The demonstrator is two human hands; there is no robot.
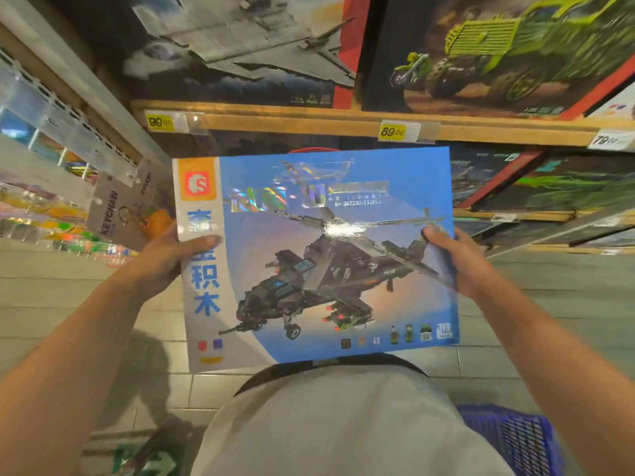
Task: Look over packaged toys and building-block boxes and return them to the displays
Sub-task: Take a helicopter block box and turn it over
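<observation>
Blue helicopter box gripped at side edges by left hand and right hand.

Pretty dim, warm store lighting from overhead. There's a bright glare spot on the glossy box right at the rotor, plus rainbow sheen on the foil title. Soft shadow on the floor at lower left. Wide-angle bends the shelf edge, and the left and right edges are smeared with blur.
</observation>
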